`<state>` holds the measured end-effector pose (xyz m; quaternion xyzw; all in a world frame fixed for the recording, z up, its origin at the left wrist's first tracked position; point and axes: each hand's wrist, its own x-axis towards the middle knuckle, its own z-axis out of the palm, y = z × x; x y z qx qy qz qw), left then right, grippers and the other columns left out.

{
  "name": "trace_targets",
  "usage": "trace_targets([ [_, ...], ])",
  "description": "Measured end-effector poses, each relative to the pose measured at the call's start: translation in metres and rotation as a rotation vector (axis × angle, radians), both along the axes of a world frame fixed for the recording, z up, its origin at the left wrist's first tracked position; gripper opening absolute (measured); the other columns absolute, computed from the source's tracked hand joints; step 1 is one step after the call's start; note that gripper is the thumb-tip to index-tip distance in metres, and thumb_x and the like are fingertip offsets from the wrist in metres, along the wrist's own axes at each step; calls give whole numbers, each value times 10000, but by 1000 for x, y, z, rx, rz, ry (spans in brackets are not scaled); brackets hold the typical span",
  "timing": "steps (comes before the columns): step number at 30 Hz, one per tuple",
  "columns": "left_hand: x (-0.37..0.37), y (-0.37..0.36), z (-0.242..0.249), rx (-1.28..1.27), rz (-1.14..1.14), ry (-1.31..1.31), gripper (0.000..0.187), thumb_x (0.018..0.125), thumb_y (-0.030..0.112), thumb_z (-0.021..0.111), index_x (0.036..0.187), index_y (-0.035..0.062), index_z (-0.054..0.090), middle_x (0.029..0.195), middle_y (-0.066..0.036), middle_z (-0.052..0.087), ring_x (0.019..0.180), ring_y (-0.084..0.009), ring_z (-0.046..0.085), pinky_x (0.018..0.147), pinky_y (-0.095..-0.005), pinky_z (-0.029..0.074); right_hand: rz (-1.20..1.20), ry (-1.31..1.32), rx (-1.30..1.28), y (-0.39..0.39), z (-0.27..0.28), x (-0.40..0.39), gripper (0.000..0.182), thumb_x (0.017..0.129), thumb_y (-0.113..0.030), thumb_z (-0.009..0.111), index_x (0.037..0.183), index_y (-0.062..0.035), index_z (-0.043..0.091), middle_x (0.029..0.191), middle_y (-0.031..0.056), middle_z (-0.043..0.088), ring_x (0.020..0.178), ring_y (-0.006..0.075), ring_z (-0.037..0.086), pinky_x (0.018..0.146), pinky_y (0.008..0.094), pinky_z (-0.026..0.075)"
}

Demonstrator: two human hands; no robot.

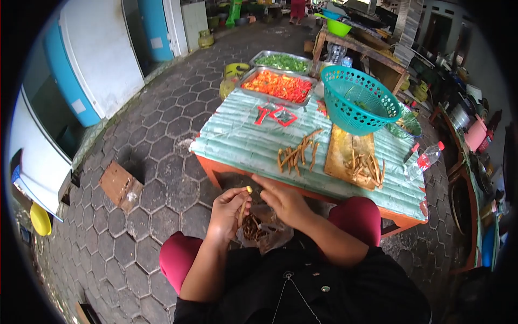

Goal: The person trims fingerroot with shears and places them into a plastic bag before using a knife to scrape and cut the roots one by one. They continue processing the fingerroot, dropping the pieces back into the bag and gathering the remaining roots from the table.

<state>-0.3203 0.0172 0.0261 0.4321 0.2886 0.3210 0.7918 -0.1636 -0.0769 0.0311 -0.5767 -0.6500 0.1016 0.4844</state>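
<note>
My left hand (231, 208) is closed round a thin brown root (242, 212) whose pale yellow end shows at the top. Just right of it is my right hand (283, 201), its fingers stretched toward the root's tip; whether it holds anything small is hidden. Below both hands, a clear plastic bag (275, 235) with brown peelings or roots lies in my lap. Several long brown roots (295, 155) rest on the table (226, 132), and more lie on a wooden cutting board (348, 144).
A teal basket (359, 100), a tray of cut red peppers (278, 86) and a tray of green pieces (281, 62) stand at the table's back. A plastic bottle (423, 161) lies at the right. A wooden stool (120, 184) is on the paving. Far off stands a person (297, 9).
</note>
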Motion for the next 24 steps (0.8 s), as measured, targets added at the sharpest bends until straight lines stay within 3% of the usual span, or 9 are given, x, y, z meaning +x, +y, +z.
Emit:
trace_targets([
  [1, -2, 2, 1, -166, -27, -112, 125, 880, 42, 591, 984, -26, 604, 785, -75, 635, 657, -128, 610, 580, -231, 502, 5, 12, -101, -5, 4, -6, 434, 947, -176, 522, 1373, -128, 448, 1271, 171, 559, 1097, 308, 596, 887, 345, 471],
  [3, -5, 6, -1, -165, -67, -140, 88, 892, 61, 585, 943, -9, 603, 783, -71, 644, 638, -124, 612, 572, -227, 508, 11, 30, -199, -7, 7, -13, 458, 944, -181, 526, 1389, -145, 427, 1276, 172, 554, 1083, 311, 601, 871, 350, 480],
  [5, -5, 3, -1, -224, -82, -161, 74, 899, 78, 583, 845, 27, 581, 775, -68, 654, 587, -131, 612, 551, -233, 519, -32, -92, -53, -7, 2, -17, 506, 923, -214, 559, 1406, -197, 408, 1097, 118, 643, 876, 278, 660, 711, 342, 520],
  [6, -5, 1, 1, -221, -86, -158, 74, 899, 78, 583, 845, 27, 581, 775, -68, 654, 587, -131, 612, 551, -233, 519, -36, -89, -49, -8, 4, -17, 506, 923, -214, 559, 1406, -197, 408, 1097, 118, 643, 876, 278, 660, 711, 342, 520],
  [8, -5, -1, 4, -232, -48, -139, 85, 894, 79, 594, 824, 37, 575, 762, -62, 649, 587, -124, 607, 540, -236, 511, -163, -371, -122, -12, 10, -16, 516, 905, -255, 584, 1396, -236, 428, 823, 50, 627, 650, 212, 631, 539, 330, 498],
  [11, -6, -2, 4, -222, -37, -107, 107, 893, 79, 598, 797, 45, 565, 763, -57, 645, 577, -121, 598, 527, -237, 500, -243, -496, 51, -11, 4, -16, 493, 911, -297, 564, 1384, -239, 438, 684, 5, 534, 554, 163, 567, 436, 311, 455],
  [15, -3, -5, 7, -205, -24, -122, 92, 891, 68, 594, 810, 44, 559, 761, -58, 638, 565, -117, 585, 521, -237, 491, -299, -575, 3, -12, 8, -13, 492, 912, -294, 563, 1384, -235, 437, 722, 16, 577, 582, 180, 595, 458, 318, 469],
  [20, -2, -4, 5, -143, 0, -107, 79, 889, 49, 583, 815, 29, 564, 759, -70, 628, 562, -117, 568, 522, -234, 484, -189, -356, 38, -11, 4, -17, 500, 907, -267, 571, 1387, -254, 430, 743, 44, 607, 581, 209, 615, 466, 333, 467],
  [24, -4, 1, -1, -165, -65, -149, 97, 897, 86, 593, 830, 22, 564, 770, -68, 625, 619, -115, 569, 542, -232, 471, -268, -530, 6, -11, 5, -11, 477, 909, -256, 565, 1372, -250, 450, 741, 35, 606, 590, 203, 621, 476, 329, 477],
])
